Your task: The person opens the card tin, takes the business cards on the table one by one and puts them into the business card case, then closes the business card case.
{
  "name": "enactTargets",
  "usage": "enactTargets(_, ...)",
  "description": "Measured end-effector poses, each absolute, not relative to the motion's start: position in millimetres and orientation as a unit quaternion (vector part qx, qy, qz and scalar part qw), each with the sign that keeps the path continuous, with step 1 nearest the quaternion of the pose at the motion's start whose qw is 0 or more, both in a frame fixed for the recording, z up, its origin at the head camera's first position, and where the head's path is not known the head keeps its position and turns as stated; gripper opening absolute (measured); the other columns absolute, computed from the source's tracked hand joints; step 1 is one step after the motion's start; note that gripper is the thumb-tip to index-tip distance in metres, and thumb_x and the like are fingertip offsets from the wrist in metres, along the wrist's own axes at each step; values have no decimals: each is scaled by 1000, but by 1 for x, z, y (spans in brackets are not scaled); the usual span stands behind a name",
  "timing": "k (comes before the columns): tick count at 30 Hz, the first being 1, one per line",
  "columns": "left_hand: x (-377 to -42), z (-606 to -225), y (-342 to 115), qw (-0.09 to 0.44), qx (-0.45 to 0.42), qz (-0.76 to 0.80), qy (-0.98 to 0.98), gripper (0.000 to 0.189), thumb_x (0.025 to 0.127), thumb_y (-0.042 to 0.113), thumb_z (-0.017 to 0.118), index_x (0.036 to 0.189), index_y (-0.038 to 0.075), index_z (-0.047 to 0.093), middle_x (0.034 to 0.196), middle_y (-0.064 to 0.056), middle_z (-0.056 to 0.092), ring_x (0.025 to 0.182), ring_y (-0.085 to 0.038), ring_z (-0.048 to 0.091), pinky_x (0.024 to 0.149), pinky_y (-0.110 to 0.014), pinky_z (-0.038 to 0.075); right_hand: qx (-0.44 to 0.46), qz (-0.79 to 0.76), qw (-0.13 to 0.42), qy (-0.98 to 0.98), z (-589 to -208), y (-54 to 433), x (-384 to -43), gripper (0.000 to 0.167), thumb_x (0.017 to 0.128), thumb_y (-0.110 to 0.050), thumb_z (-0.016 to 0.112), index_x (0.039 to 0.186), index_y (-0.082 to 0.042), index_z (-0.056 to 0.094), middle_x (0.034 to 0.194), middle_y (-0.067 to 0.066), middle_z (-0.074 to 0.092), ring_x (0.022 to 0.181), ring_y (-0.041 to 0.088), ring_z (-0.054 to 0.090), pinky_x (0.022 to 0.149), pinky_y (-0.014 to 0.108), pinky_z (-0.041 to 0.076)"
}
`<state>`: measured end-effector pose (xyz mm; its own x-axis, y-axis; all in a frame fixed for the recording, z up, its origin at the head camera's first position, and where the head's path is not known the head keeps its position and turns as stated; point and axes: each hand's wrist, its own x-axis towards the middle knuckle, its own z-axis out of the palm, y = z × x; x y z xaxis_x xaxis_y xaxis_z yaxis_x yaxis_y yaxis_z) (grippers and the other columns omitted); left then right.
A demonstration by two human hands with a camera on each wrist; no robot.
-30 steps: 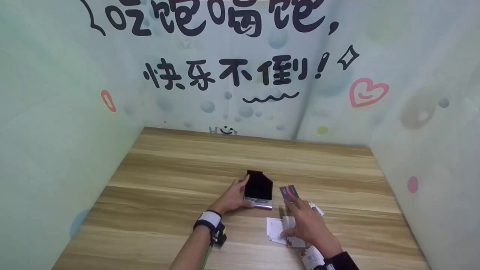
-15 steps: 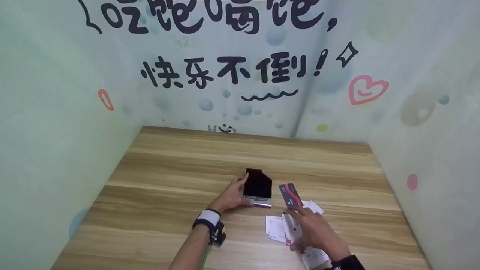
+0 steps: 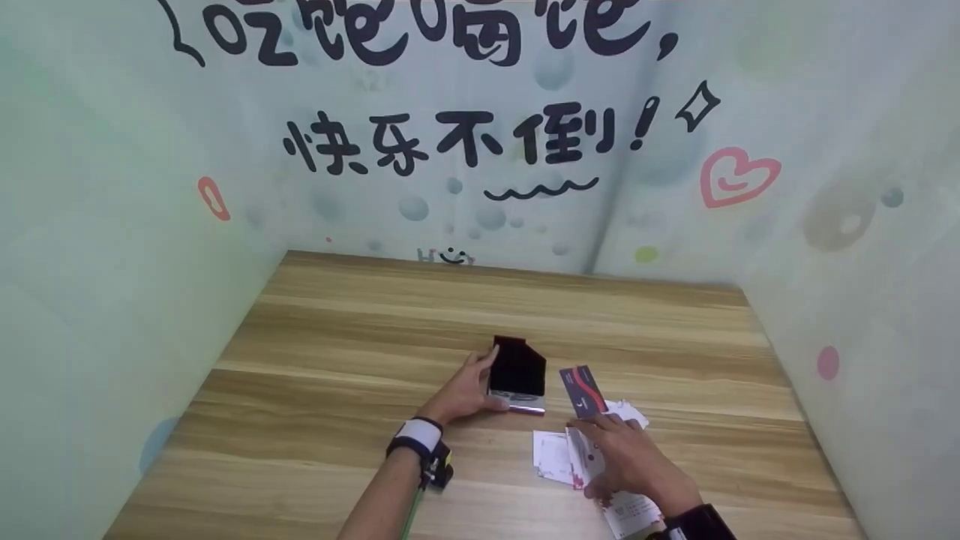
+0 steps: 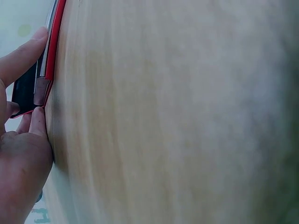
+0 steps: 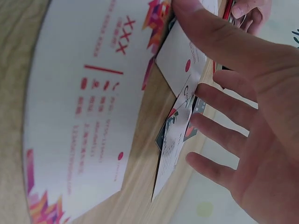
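I'm seeing left hand (image 3: 463,394) pinching the black case (image 3: 517,367) on counter (image 3: 337,337), right hand (image 3: 634,461) hovering spread-fingered over loose white cards (image 3: 551,454) and dark card (image 3: 581,390) right of case, hasty sweeping probably risking scattering their uneven overlap.

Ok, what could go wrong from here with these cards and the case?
First, the white business cards overlap, so the right hand might pick up more than one or push some askew. Second, the dark card with the red stripe pokes out beyond that hand and could get nudged away. Third, only the left hand steadies the open card case, so loosening its grip might let it shift.
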<state>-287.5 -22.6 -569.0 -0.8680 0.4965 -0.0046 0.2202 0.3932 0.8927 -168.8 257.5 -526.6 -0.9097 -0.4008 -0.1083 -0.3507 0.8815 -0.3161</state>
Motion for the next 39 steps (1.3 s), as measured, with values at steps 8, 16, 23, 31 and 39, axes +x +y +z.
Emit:
enactTargets(8,-288,-569,-22,135,212,507,825,110,75,17,87,159,7,18,158,-29,24,144,-44,36,122,-44,32,-181,-146,97,968,-524,253,-171,97,55,-31,97,141,-18,55,145,18,53,130,34,52,106,63,40)
enactTargets(16,-288,-571,-22,133,213,503,827,108,75,16,87,159,6,19,159,-28,23,147,-43,33,123,-45,29,-214,-127,48,967,-527,251,-172,94,55,-39,95,139,-15,58,135,15,59,119,30,57,96,57,45)
enactTargets(23,-287,-569,-23,133,216,501,827,107,75,15,86,159,5,20,161,-29,20,149,-41,28,125,-46,24,-244,-103,-31,964,-531,252,-178,75,56,-33,94,125,-17,70,124,16,66,113,30,62,88,54,48)
enactTargets(31,-287,-569,-23,130,209,490,836,108,75,18,87,160,10,21,162,-26,20,149,-40,30,125,-45,24,-228,-117,-47,965,-535,250,-183,36,62,-26,91,96,-19,79,99,0,75,100,26,65,88,54,44)
enactTargets(39,-287,-570,-23,124,217,509,824,107,75,14,87,159,5,21,160,-29,22,146,-42,34,124,-44,29,-212,-169,10,963,-536,253,-189,20,70,-24,88,86,-18,78,76,-11,71,74,5,59,87,51,40)
